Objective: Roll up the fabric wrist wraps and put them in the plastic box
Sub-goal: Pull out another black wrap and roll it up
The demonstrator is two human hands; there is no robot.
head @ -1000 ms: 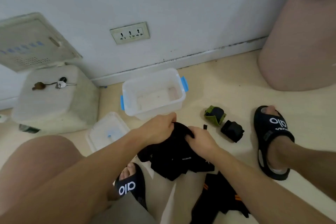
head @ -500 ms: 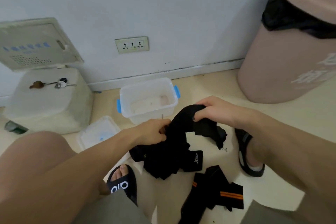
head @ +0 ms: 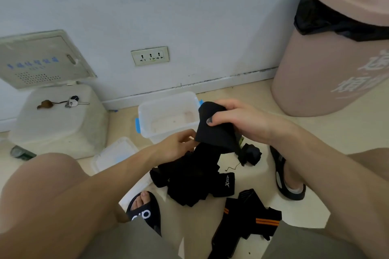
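My right hand [head: 233,119] grips the top end of a long black wrist wrap [head: 216,134], lifted in front of the clear plastic box [head: 168,104] with blue latches. My left hand [head: 179,146] pinches the same wrap lower down, where it runs into a heap of black wraps [head: 193,181] on the floor. A black wrap with orange stripes [head: 250,218] lies nearer me. A rolled black wrap [head: 251,154] sits on the floor under my right wrist. The box looks empty.
The box's lid [head: 114,153] lies on the floor to its left. A white foam block [head: 59,126] with keys [head: 72,102] stands at the left, a large pink bin [head: 334,65] at the right. My sandalled feet [head: 144,212] flank the heap.
My right hand has lifted the wrap's end up and toward the box. The camera has tilted up, and my left hand now pinches the wrap lower down.
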